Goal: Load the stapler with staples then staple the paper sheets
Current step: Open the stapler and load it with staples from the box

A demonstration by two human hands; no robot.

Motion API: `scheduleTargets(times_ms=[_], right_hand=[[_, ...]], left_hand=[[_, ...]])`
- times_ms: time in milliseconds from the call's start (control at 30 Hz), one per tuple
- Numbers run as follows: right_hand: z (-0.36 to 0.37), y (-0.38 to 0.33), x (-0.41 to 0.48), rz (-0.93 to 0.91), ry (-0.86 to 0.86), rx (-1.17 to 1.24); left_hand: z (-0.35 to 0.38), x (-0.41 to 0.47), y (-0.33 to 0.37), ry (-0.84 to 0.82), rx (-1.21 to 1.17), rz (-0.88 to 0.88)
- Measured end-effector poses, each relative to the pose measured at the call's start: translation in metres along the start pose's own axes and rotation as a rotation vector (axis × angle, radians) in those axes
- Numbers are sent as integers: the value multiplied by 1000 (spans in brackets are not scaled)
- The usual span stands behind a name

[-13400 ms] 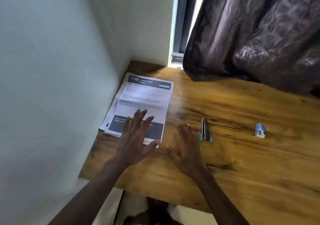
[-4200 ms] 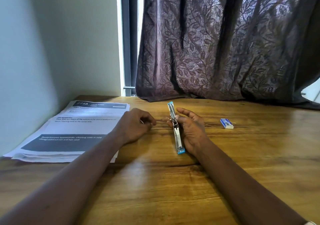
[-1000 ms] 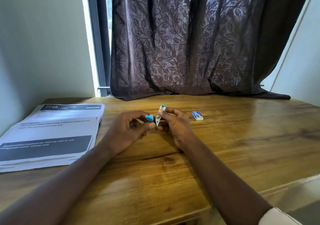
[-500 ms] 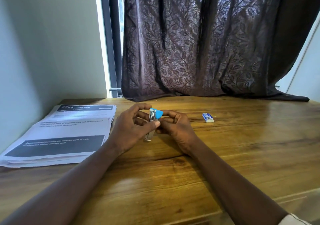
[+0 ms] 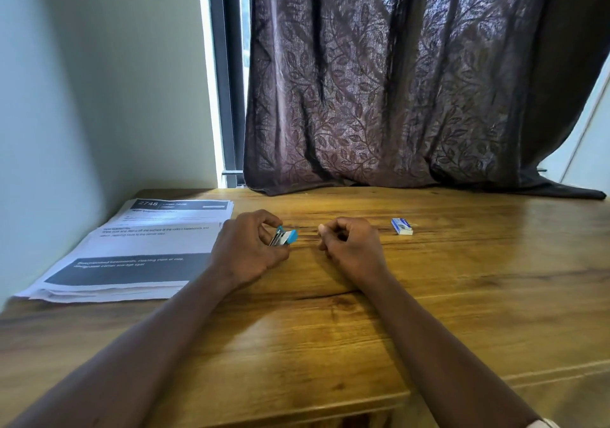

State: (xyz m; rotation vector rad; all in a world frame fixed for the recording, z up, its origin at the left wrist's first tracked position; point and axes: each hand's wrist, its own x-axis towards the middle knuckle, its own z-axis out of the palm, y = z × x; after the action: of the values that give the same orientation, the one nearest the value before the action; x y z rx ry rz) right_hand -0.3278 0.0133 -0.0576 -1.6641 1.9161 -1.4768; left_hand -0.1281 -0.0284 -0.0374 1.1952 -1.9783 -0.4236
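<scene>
A small metal stapler (image 5: 283,237) with blue plastic ends is held by my left hand (image 5: 246,249), fingers curled around it, just above the wooden table (image 5: 363,312). My right hand (image 5: 351,246) sits a short way to the right of the stapler, fingers curled, with nothing visible in it. A stack of printed paper sheets (image 5: 138,246) lies at the left of the table beside my left hand. The little blue and white staple box (image 5: 401,226) lies on the table right of my right hand.
A wall (image 5: 82,97) runs along the left side, close to the papers. A dark patterned curtain (image 5: 412,81) hangs down onto the table's back edge. The table's front edge (image 5: 462,384) runs near my forearms.
Half a second ago both hands held the stapler together. Now my right hand has let go and moved right, while my left hand keeps the stapler.
</scene>
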Motion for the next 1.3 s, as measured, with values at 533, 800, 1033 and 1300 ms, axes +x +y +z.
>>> scheduleTargets(times_ms=[533,800,1033,1300], right_hand=[[-27,14,14,100,385,-312],[-63,55,48,362,153,-753],[-53,46,49,261,276,-563],[10,-19,49,46,-1,525]], left_hand=[[11,-4,4,-111,255,43],[11,-6,4,-106,257,96],[6,-1,7,-22,267,152],[1,15,-5,142,-167,186]])
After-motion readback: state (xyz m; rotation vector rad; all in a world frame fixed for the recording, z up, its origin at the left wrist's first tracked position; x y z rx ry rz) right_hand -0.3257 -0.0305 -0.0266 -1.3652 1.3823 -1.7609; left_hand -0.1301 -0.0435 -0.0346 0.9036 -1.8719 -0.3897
